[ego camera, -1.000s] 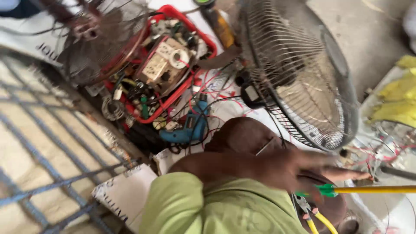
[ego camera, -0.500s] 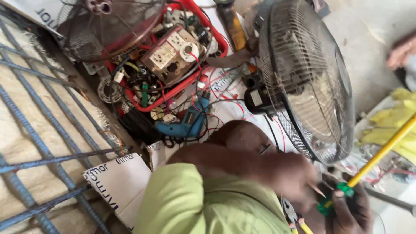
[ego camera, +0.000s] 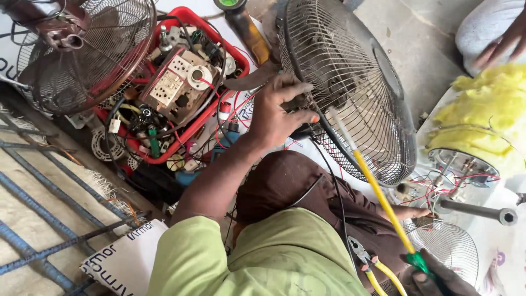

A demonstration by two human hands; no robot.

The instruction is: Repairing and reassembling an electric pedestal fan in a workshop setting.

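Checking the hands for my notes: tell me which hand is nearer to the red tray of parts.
Left. The left hand grips the rim of the fan guard just beside the red tray. The right hand is far off at the lower right, holding the yellow-shafted screwdriver.

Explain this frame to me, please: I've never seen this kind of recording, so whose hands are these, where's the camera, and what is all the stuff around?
The single view comes from a camera worn on a person's head, looking down past a green sleeve. There is no robot. The left hand grips the back of a wire fan guard. The right hand, low at the frame edge, holds a long yellow screwdriver pointing at that fan. A red tray holds switch parts and wires. Pliers with yellow handles lie on the lap. Another person's hand shows top right.
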